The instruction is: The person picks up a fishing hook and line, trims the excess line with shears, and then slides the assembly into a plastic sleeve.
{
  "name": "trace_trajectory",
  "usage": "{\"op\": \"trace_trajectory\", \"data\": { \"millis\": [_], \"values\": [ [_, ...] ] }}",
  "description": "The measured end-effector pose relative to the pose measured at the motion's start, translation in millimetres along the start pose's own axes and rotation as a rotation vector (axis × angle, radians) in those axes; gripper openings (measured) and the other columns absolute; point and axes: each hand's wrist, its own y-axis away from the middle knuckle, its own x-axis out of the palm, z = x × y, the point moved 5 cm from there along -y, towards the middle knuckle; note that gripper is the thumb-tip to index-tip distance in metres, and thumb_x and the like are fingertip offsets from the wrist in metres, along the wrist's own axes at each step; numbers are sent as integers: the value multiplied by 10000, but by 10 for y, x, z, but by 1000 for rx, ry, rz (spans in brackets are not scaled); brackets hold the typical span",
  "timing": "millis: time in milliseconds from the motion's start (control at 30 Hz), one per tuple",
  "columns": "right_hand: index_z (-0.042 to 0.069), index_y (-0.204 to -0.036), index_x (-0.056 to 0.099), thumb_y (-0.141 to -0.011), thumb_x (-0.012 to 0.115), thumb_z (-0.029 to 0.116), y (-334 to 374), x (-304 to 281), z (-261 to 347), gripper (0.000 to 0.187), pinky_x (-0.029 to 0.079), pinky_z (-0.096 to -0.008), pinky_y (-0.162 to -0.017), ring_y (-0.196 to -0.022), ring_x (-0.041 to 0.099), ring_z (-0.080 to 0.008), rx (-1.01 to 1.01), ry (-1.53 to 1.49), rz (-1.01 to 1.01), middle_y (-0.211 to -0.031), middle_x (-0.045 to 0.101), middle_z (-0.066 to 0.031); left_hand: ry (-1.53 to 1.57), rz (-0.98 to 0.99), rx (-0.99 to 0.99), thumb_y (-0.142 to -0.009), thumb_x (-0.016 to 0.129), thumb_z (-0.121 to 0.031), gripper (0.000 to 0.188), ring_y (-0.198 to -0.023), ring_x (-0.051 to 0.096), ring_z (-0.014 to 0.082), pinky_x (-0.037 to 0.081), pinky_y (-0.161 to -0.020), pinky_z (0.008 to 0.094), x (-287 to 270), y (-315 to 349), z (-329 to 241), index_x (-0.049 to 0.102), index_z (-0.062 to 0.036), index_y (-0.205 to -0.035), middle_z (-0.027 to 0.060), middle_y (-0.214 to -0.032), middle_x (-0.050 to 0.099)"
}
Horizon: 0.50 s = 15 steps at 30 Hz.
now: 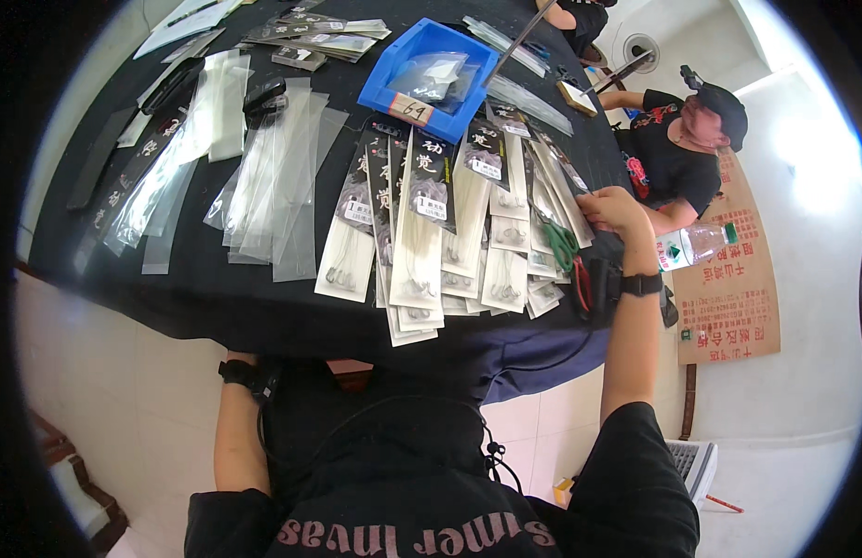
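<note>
My right hand [619, 210] is at the right edge of the table, its fingers curled together at the lower end of a dark-topped package. Whatever they pinch is hidden. Beside it lie green-handled scissors [559, 244] and a red-handled tool [581, 285]. Long white cards with fishing hooks [416, 270], dark-headed and in clear sleeves, lie in an overlapping spread in front of me. My left forearm [241, 437] hangs down at the table's front edge; the fingers of that hand are hidden under the black cloth.
A blue bin [386, 76] holding clear bags stands behind the cards. Clear sleeves [280, 186] lie in bundles on the left, with a black stapler-like object [265, 96] on them. A plastic bottle [699, 246] is at the right. A person [677, 139] in black sits beyond the table's right side.
</note>
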Motion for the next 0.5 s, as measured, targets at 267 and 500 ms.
{"op": "trace_trajectory", "data": {
  "millis": [267,500],
  "values": [
    [9,-768,659,-828,683,239,13,25,13,239,300,-194,-378,-432,411,-38,14,-44,-17,-582,513,30,17,-10,-1,-857,620,-307,437,-1102,570,249,433,-967,388,2,-3,8,594,-49,-1208,157,-1216,608],
    [16,-757,677,-803,715,269,-31,-8,4,261,340,-227,-411,-461,456,-81,-33,58,-53,-592,547,-1,24,-19,-1,-861,617,-299,429,-1096,573,247,433,-966,387,-12,-3,31,596,-46,-1206,160,-1212,610]
  ]
}}
